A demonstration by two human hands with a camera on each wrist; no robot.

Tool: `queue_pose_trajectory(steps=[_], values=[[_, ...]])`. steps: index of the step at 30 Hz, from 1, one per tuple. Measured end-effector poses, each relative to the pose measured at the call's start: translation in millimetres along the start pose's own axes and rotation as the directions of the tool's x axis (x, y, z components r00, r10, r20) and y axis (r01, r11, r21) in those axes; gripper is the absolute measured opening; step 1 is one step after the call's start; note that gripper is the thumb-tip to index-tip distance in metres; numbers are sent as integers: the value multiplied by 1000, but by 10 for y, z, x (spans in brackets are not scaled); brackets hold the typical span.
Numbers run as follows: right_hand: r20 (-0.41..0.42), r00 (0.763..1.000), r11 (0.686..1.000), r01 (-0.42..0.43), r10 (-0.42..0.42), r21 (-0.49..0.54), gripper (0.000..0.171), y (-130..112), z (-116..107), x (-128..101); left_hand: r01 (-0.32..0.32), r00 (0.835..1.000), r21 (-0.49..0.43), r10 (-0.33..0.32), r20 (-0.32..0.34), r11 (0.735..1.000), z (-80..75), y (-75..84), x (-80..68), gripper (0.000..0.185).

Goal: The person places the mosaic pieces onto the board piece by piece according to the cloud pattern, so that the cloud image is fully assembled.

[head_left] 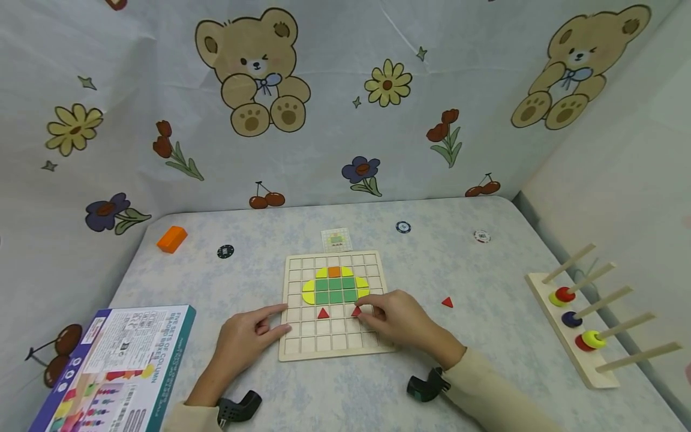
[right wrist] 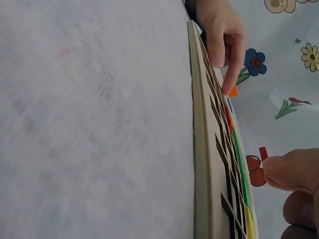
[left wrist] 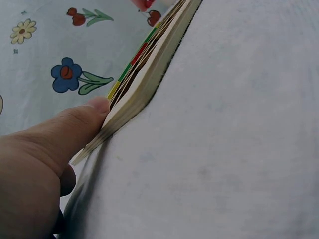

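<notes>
Red triangle point(head_left: 356, 311) pinched in right hand point(head_left: 396, 318) over grid board point(head_left: 294, 351), left hand point(head_left: 248, 339) open against board's edge.

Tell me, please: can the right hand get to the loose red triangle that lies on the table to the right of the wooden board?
Probably yes. The right hand already pinches a red triangle on the wooden board, so it is occupied, but the loose red triangle lies just beside it on bare table, with nothing between.
</notes>
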State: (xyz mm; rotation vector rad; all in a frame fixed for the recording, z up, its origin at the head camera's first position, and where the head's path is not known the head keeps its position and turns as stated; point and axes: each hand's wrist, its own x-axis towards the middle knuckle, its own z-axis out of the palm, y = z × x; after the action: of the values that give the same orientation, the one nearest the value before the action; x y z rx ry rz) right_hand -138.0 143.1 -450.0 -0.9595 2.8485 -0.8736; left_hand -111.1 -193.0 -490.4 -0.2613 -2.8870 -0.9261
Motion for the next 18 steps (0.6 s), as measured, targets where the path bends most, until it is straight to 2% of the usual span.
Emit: queue_pose_trajectory(steps=[8, 18], values=[[-15, 999, 996, 44, -43, 76, 18, -58, 268, 209, -4, 1000, -13, 4, 1, 1000, 8, -6, 8, 41], [-78, 997, 997, 32, -27, 67, 16, -67, 393, 231, -29, 999, -5, 28, -19, 1000, 9, -15, 6, 41]])
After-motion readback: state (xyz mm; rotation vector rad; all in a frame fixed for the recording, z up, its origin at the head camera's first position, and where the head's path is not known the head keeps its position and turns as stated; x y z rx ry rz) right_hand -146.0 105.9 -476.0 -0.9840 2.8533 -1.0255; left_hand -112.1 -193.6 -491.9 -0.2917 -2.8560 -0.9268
